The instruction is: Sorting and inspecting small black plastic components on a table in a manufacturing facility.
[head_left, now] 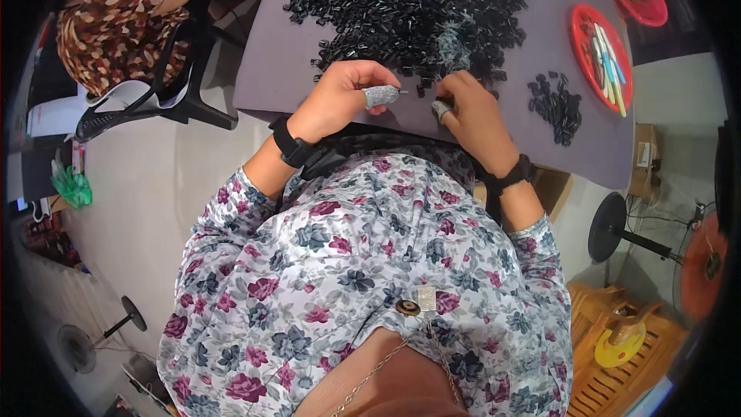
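Note:
My left hand [343, 96] rests at the near edge of a grey table [270, 69], fingers curled around a thin pin-like tool; a grey fabric cot covers the thumb. My right hand [472, 112] lies beside it, a grey cot on one finger, pinching a small black piece against the table. Both hands wear black wrist straps. Just beyond the fingers spreads a big heap of small black plastic parts [417, 8]. A smaller group of black parts [557, 106] lies to the right of my right hand.
A red round tray [585, 19] holding several coloured sticks sits at the table's right. Another person in a brown patterned top [116, 31] sits at the left on a black chair. Floor fans [617, 224] and an orange wooden stool [617, 340] stand at the right.

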Motion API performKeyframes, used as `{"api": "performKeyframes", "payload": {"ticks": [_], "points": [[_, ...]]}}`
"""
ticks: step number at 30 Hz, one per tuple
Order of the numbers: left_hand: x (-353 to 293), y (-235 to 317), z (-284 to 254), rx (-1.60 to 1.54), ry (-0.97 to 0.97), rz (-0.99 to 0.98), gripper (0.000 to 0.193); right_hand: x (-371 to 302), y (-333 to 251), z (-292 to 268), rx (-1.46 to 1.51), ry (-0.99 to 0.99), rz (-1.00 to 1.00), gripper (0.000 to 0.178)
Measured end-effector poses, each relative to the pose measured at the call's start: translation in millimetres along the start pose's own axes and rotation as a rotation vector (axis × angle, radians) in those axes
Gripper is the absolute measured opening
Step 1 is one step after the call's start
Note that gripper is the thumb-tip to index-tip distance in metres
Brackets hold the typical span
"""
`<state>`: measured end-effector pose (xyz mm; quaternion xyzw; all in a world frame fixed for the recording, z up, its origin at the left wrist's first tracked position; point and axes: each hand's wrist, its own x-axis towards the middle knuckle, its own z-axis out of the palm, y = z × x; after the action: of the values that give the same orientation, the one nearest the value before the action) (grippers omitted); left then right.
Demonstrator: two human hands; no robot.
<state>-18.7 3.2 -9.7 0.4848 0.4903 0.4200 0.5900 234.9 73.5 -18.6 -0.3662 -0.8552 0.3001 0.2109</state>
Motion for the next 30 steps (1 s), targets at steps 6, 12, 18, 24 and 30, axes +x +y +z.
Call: {"api": "performKeyframes", "payload": {"ticks": [6, 12, 18, 24, 30], "points": [[4, 7, 11, 0.006, 0.007, -0.013, 0.026, -5, -1, 2, 0.346, 0.008, 0.134, 0.025], [9, 5, 15, 0.019, -0.068, -0.016, 0.017, -7, -7, -1, 0.816, -0.07, 0.253, 0.028], [9, 1, 16, 0.009, -0.085, -0.031, 0.016, -9, -11, 6, 0.834, -0.031, 0.21, 0.029], [9, -1, 17, 0.025, -0.05, -0.052, 0.017, -9, -13, 4, 0.952, -0.005, 0.318, 0.022], [9, 4, 24, -0.026, -0.036, -0.033, 0.018, -5, -18, 8, 0.943, -0.032, 0.335, 0.02]]}}
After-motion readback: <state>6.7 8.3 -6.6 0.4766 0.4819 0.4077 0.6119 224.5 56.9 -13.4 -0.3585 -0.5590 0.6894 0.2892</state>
